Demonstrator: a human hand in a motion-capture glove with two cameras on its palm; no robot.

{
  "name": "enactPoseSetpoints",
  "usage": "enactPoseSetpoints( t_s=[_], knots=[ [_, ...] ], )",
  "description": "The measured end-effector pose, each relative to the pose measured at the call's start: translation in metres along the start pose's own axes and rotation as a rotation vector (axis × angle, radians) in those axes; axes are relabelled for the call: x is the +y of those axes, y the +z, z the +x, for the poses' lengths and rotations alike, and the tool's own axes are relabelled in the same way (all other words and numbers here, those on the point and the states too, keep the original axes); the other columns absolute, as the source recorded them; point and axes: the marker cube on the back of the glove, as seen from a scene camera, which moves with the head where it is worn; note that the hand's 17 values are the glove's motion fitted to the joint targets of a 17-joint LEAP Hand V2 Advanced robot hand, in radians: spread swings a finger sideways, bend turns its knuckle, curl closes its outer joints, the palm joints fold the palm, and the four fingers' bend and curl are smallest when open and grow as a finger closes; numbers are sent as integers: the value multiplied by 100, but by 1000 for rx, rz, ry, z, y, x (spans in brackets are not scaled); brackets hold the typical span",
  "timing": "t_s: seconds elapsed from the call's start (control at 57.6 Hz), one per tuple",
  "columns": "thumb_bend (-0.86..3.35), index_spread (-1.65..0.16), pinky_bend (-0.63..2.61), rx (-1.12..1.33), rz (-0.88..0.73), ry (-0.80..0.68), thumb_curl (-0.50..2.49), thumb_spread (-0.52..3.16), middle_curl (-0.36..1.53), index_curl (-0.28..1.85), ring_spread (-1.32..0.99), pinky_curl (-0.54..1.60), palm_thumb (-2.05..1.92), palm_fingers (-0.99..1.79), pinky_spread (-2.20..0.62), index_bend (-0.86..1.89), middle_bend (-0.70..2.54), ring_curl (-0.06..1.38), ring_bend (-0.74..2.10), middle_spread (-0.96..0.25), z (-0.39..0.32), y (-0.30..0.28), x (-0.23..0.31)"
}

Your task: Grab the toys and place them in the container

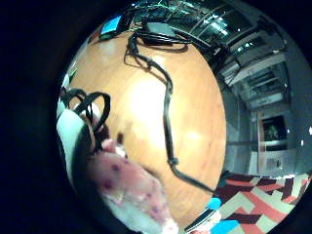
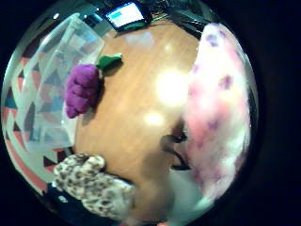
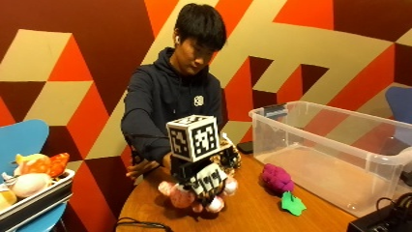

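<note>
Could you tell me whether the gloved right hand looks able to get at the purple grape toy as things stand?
Probably not yet: the right hand already grips a pink spotted plush. The grape toy lies unobstructed on the table, beside the container.

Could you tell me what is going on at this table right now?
A person seated at the table grips a pink spotted plush toy with the gloved right hand, just above the tabletop. A purple grape plush lies on the table beside the clear plastic container, which holds no toys yet. A leopard-print plush also sits on the table near the person. The bare hand rests at the table's edge.
</note>
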Motion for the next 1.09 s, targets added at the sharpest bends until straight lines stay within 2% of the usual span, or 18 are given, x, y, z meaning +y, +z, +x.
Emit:
enactPoseSetpoints(
  t_s=[0.139, 0.278, 0.452, 0.573, 0.712, 0.799, 0.851, 0.903, 0.921, 0.956, 0.973, 1.008, 1.042, 1.095],
  knots=[
    [12, -31, 83, -61, 21, -26, 71, 52, 68, 44, -34, 43, 67, 119, -36, 85, 118, 56, 117, -24, -30, -60, -1],
    [10, -31, 87, -73, 179, -116, 77, 45, 70, 51, -33, 46, 65, 115, -37, 91, 123, 57, 122, -24, -80, -160, -20],
    [9, -31, 90, -222, 286, -352, 83, 40, 71, 59, -31, 49, 63, 113, -37, 93, 127, 58, 126, -24, -192, -245, -12],
    [9, -31, 91, -264, 295, -410, 87, 38, 72, 63, -31, 50, 62, 111, -37, 92, 128, 58, 128, -24, -268, -255, -17],
    [8, -31, 92, -225, 297, -506, 92, 36, 72, 68, -30, 52, 61, 111, -38, 90, 129, 58, 129, -24, -332, -230, -31],
    [6, -31, 92, -80, 219, -540, 94, 37, 72, 71, -31, 52, 60, 108, -38, 88, 128, 58, 129, -24, -353, -202, -42],
    [5, -31, 93, -56, 125, -489, 95, 39, 71, 73, -31, 52, 58, 107, -38, 85, 126, 57, 128, -25, -361, -191, -45],
    [2, -31, 98, -74, 4, -451, 94, 45, 71, 74, -31, 53, 55, 100, -38, 74, 124, 57, 128, -25, -368, -183, -45],
    [0, -31, 98, -71, -34, -477, 93, 53, 71, 70, -31, 52, 54, 89, -38, 60, 123, 57, 130, -24, -367, -181, -43],
    [-4, -28, 97, -54, -93, -538, 88, 70, 70, 72, -31, 54, 44, 78, -37, 53, 121, 57, 129, -23, -361, -177, -41],
    [-8, -28, 97, -46, -112, -548, 83, 77, 67, 71, -31, 53, 35, 55, -34, 47, 113, 55, 124, -23, -357, -176, -41],
    [-11, -26, 100, -64, -132, -527, 77, 85, 64, 72, -29, 57, 22, 17, -29, 42, 99, 56, 117, -21, -350, -176, -43],
    [-11, -26, 103, -110, -129, -510, 72, 91, 60, 70, -27, 57, 13, -4, -24, 38, 88, 54, 109, -19, -342, -180, -44],
    [-10, -27, 102, -123, -76, -486, 65, 97, 55, 63, -24, 52, 3, -9, -17, 32, 77, 48, 98, -16, -318, -189, -48]
  ],
)
